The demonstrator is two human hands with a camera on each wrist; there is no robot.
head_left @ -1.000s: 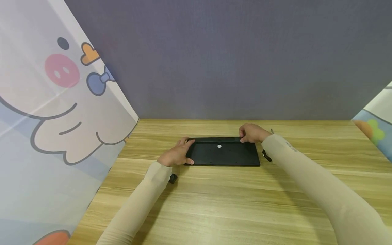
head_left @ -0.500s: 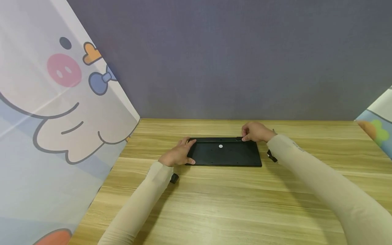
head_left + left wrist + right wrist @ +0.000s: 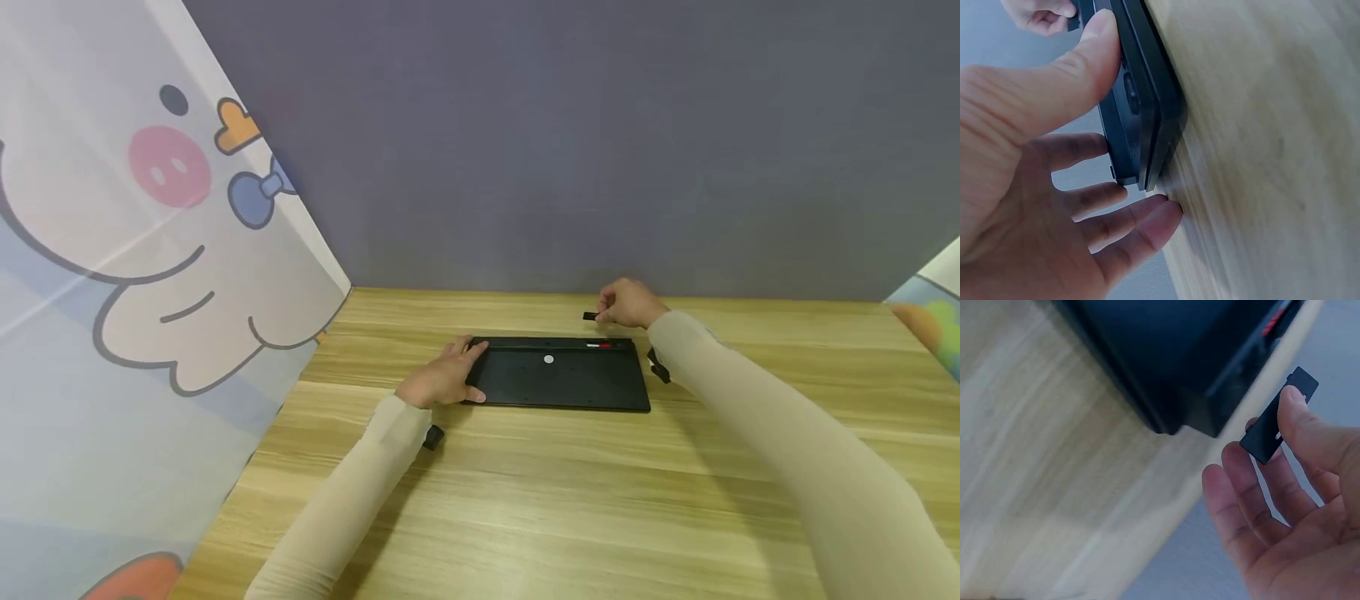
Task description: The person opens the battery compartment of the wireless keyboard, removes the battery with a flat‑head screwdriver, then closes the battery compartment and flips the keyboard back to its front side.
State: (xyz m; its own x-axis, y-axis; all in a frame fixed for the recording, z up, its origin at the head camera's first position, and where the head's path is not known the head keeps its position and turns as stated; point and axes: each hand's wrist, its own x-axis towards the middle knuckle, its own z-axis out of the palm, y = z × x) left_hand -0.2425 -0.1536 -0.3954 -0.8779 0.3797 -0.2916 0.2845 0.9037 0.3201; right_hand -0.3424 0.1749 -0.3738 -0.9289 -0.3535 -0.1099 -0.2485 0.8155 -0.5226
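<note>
A black keyboard (image 3: 562,383) lies face down on the wooden table, a white round sticker on its underside. My left hand (image 3: 442,379) steadies its left end. The left thumb (image 3: 1088,59) presses on the near edge, while nearly straight fingers touch the end and reach down its side. Beyond the far edge, my right hand (image 3: 628,304) pinches a small black battery cover (image 3: 1279,419) between thumb and fingers, held off the keyboard. Near the keyboard's far right corner, the uncovered battery compartment (image 3: 600,345) shows red and pale colour inside.
The wooden table (image 3: 540,492) extends around the keyboard. A grey partition (image 3: 562,150) rises behind it, and a cartoon-printed panel (image 3: 187,250) stands along the left. Another printed panel (image 3: 937,321) is at the right edge. Black wrist devices hang below both sleeves.
My right hand has drawn the battery cover off and carried it away past the far edge, exposing the compartment. My left hand stays on the keyboard's left end. The head view shifts slightly.
</note>
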